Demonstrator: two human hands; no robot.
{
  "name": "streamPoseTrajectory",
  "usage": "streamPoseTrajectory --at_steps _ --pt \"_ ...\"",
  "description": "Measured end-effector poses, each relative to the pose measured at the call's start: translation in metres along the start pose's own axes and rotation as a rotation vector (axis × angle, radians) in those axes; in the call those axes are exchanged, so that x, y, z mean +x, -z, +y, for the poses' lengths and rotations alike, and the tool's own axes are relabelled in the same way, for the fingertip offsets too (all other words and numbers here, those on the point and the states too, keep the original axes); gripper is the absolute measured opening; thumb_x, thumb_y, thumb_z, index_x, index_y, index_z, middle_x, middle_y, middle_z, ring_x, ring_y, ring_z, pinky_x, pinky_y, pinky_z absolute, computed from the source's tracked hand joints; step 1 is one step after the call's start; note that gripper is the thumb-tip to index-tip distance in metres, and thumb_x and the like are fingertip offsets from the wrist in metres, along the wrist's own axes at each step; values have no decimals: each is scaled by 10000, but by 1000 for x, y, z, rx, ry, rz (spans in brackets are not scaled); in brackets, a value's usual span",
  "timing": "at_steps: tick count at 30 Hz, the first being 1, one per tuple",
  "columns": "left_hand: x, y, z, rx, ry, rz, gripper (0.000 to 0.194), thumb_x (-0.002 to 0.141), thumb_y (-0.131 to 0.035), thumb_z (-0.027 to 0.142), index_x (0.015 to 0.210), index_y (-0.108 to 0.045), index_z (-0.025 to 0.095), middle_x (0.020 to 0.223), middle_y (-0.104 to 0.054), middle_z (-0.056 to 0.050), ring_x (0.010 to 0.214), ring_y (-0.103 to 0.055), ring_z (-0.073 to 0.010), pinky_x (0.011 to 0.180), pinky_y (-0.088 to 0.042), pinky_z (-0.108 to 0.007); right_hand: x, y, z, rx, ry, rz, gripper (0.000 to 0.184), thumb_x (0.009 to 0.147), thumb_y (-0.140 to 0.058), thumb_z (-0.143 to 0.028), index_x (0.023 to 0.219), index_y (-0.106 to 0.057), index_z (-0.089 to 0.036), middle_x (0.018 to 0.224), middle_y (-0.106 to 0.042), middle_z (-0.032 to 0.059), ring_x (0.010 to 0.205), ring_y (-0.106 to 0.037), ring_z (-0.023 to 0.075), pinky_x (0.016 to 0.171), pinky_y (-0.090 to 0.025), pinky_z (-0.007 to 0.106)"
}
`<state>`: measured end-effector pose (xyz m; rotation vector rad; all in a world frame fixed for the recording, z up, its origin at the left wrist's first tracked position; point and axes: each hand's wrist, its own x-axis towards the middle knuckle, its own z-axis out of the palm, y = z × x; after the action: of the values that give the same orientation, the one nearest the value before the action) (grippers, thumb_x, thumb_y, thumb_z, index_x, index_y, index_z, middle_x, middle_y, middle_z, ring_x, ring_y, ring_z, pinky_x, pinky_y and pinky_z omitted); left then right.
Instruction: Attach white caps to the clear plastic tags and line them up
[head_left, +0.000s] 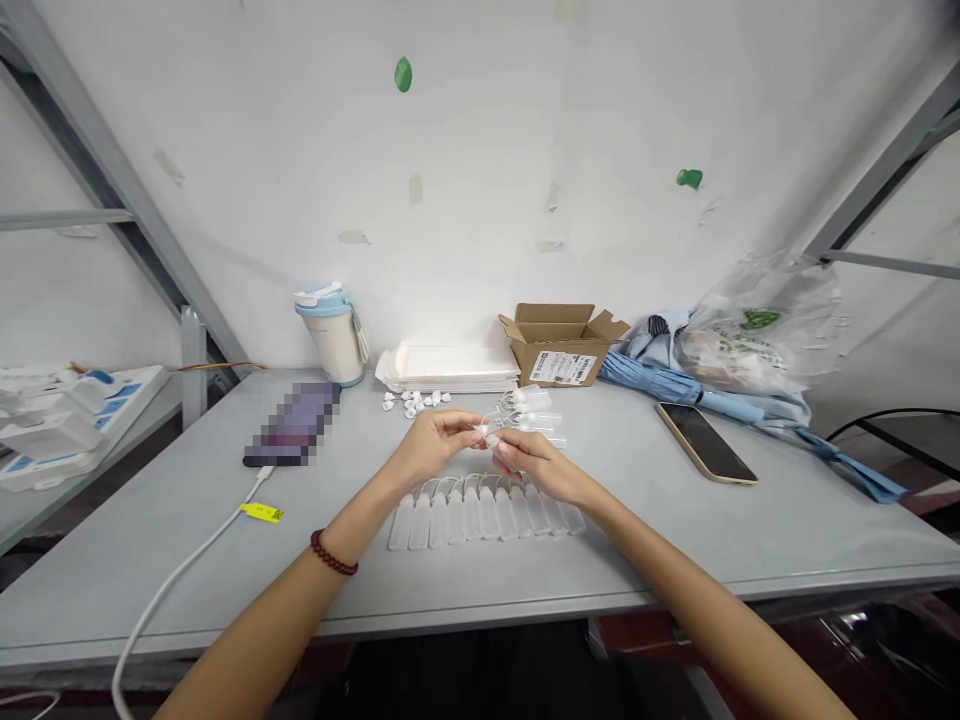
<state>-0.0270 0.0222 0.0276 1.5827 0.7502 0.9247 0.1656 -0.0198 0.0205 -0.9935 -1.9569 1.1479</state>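
My left hand point(436, 442) and my right hand point(538, 462) meet over the middle of the table, both closed in a pinch. Between their fingertips is a small white piece with a thin white cord point(481, 430); the fingers partly cover it. Below them lies a row of flat translucent plastic tubes point(480, 518) with white cords looped at their tops, some tucked under my right hand. Several similar tubes point(534, 418) lie just behind my right hand. A cluster of small white pieces point(414, 402) sits beyond my left hand.
Behind the hands are a stack of white packaging point(450, 370) and an open cardboard box point(559, 355). A tumbler point(334, 335) and a cabled phone point(292, 428) stand left. Right are another phone point(706, 443), a blue umbrella point(675, 383) and a plastic bag point(757, 330).
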Motion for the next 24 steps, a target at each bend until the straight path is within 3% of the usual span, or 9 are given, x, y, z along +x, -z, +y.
streamPoseTrajectory --at_steps 8,16,24 --pt "-2 1 2 46 -46 -79 200 750 -645 258 929 -685 179 895 -688 -51 833 -626 -184 822 -475 -325 4 -1 2 249 -75 -42 355 879 -439 -492 760 -509 -165 632 -444 -29 494 -377 81 485 -315 234" --pt "-4 -2 8 51 -104 -108 169 765 -629 250 899 -697 171 825 -688 -44 775 -625 -172 798 -482 -322 3 3 4 446 -178 -82 377 859 -467 -510 886 -574 -150 612 -411 -32 457 -334 74 431 -253 229" --pt "-4 -4 10 76 -76 -82 167 714 -664 223 860 -719 164 956 -698 -65 901 -626 -197 826 -478 -301 2 4 -1 646 -306 -113 297 864 -489 -482 928 -492 -193 584 -368 -57 447 -207 55 432 -162 208"
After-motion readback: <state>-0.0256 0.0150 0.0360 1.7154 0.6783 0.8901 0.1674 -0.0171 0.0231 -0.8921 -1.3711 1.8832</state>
